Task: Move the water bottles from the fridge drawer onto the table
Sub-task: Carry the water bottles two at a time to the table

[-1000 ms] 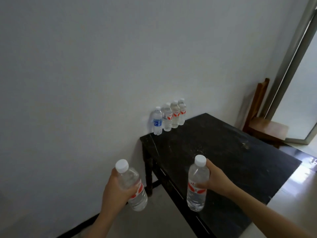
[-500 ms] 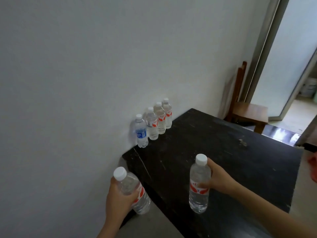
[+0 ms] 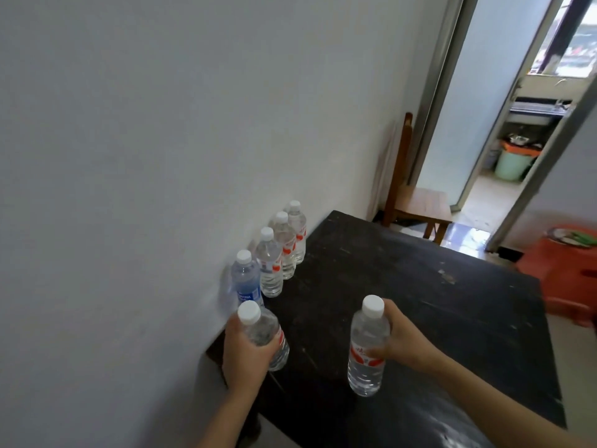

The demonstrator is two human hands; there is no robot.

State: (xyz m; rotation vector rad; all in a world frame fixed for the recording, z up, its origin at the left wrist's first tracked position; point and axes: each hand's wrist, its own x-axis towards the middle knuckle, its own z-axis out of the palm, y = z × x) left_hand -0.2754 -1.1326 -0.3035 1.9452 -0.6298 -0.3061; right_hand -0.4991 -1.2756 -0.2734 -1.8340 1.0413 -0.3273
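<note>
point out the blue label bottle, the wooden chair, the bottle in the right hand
clear plastic bottle with blue label (image 3: 247, 281), head view, mid body
brown wooden chair (image 3: 421, 205), head view, seat
clear red-labelled plastic bottle (image 3: 366, 341) in right hand (image 3: 405, 345), head view, above label

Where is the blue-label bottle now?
Head view, left of centre: the blue-label bottle stands on the table against the wall, nearest in a row of four, just beyond the red-label bottle in the left hand.
</note>
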